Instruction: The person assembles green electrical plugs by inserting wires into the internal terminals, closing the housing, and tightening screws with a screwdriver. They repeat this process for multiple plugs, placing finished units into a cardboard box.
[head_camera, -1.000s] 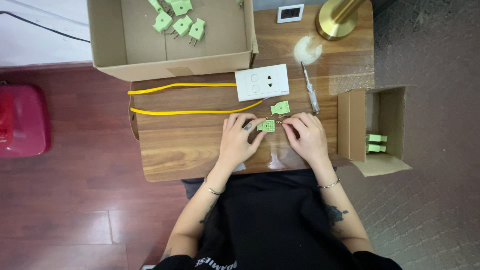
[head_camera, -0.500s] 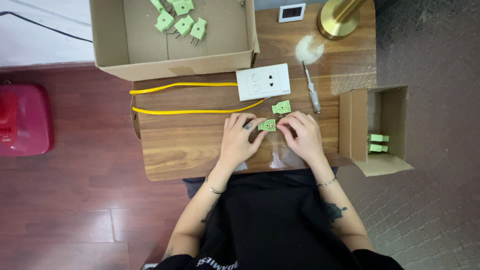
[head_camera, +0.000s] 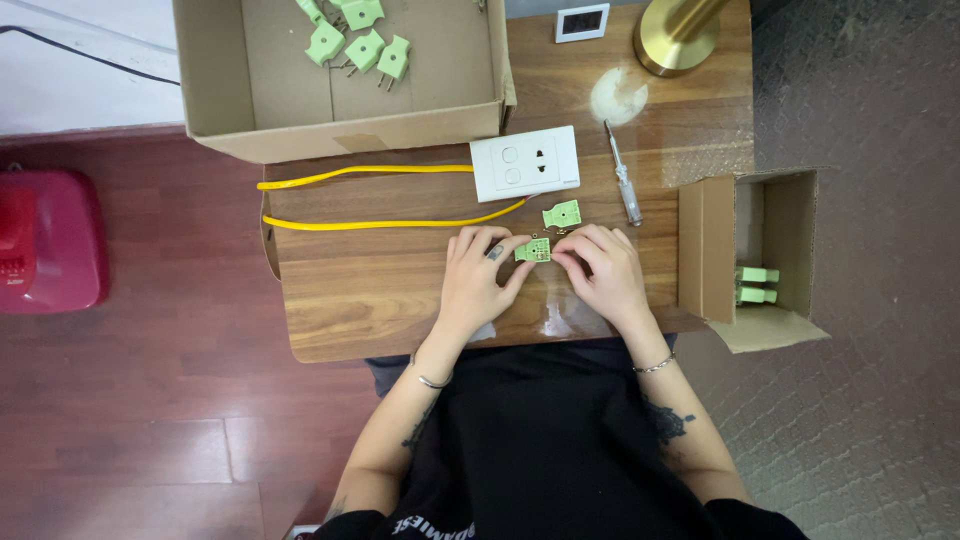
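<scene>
- Green plastic plug half (head_camera: 533, 249) lies on the wooden tabletop (head_camera: 370, 290), pinched between both hands.
- Left hand (head_camera: 475, 278) grips its nine o'clock edge with thumb and fingertips; right hand (head_camera: 603, 272) pinches its three o'clock edge.
- Second green plug piece (head_camera: 562, 214) sits just at one o'clock.
- White wall socket plate (head_camera: 525, 163) lies at twelve o'clock, yellow wire (head_camera: 370, 222) at ten, a clear-handled screwdriver (head_camera: 623, 183) at two.
- Small cardboard box (head_camera: 712, 250) stands at three o'clock.

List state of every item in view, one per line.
left hand: gripping green plug half
right hand: fingers on same half
second plug half: loose on table
screwdriver: lying untouched
large box: open, plugs inside
small box: open, two plugs inside
</scene>
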